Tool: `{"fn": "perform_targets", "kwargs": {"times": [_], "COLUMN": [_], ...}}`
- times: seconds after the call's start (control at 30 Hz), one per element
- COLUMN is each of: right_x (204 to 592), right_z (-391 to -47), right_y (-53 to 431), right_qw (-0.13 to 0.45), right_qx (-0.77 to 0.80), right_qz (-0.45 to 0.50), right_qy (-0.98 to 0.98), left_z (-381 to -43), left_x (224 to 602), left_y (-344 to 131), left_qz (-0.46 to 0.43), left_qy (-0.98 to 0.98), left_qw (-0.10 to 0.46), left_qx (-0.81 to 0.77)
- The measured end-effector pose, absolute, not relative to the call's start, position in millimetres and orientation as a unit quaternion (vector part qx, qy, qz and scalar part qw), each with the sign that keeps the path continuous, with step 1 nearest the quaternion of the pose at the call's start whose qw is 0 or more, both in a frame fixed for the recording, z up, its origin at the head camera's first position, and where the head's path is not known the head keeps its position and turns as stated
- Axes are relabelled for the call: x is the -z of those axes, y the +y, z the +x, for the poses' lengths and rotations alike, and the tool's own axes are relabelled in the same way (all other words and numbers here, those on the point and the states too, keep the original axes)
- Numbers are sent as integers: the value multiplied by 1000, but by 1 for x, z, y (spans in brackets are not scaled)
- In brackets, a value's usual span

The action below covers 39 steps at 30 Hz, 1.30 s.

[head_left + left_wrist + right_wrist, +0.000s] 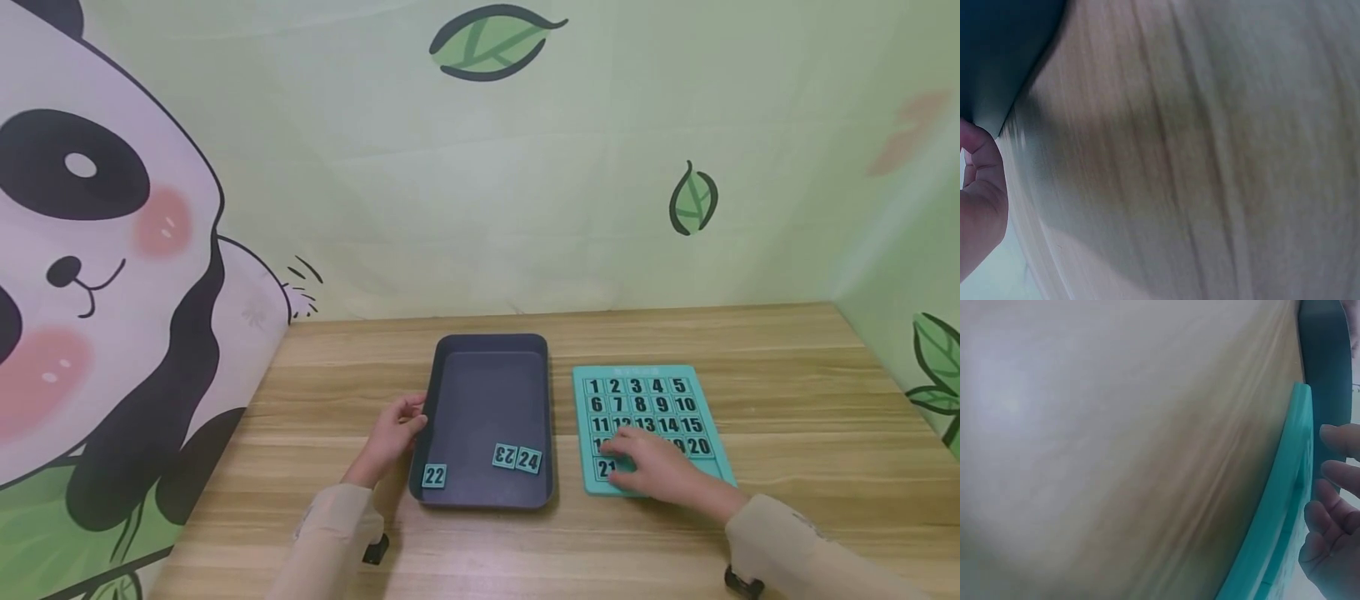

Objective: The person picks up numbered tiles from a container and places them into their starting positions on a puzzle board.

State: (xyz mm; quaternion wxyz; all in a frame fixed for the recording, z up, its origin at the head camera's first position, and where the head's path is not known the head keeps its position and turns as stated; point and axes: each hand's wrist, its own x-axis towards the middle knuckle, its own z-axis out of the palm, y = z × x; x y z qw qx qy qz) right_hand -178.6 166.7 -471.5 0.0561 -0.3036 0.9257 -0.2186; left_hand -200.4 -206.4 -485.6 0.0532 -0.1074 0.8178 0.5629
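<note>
My left hand (397,432) holds the left rim of a dark tray (491,400), with the thumb at the rim. In the left wrist view, curled fingers (984,153) sit against the tray's corner. Inside the tray are number tiles: 22 (434,476) at the lower left, and 23 (505,456), upside down, beside 24 (528,460) at the lower right. Over the lower part of a turquoise number board (716,467) hovers my right hand (651,463), fingers and thumb apart with nothing between them, close to tile 21 (604,469). That hand hides some tiles in the fourth row.
Both the tray and board lie on a wood-grain table (345,358), side by side with a narrow gap. Behind the table stands a green backdrop (360,167) with a printed panda (97,250) at left and leaves.
</note>
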Motion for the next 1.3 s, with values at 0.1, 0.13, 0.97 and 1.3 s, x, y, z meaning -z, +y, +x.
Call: {"fn": "perform_targets", "kwargs": {"times": [0.1,0.13,0.97,1.3], "right_x": [469,467,442,451], "right_z": [-182,-183,-197,-189], "right_y": [162,160,68,19], "right_qw": [49,46,43,91], "right_qx": [224,225,259,265], "right_qz": [-305,-306,-400,-403], "right_qy": [924,924,878,871], "left_z": [-200,-200,-201,-201], "left_x": [486,486,488,489], "left_y": [-206,-207,-209,-209], "left_qz": [-109,-109,-105,-105], "left_qy": [816,815,819,815], "left_qw": [51,50,54,51], "left_qx": [-565,-567,-562,-568]}}
